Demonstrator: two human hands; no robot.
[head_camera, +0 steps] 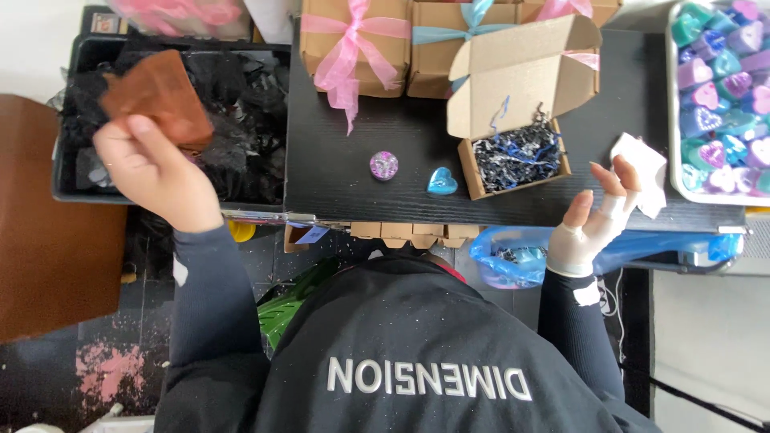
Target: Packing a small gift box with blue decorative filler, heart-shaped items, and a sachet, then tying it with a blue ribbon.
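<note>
Two large things frame the work: a black table (337, 160) at centre and a shred bin (64, 160) at upper left. An open box (521, 76) sits right of centre, ribboned boxes (353, 40) behind it. My left hand (152, 172) pinches a brown card (156, 96) over the bin; I judge a firm edge grip best. My right hand (589, 224), half open, fingers a tissue (642, 168). A blue heart (442, 182) and a round piece (383, 165) crowd the box front.

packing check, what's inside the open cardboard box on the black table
The open cardboard box holds shredded black and blue paper filler. No item shows on top; anything buried under the shreds is hidden.
</note>
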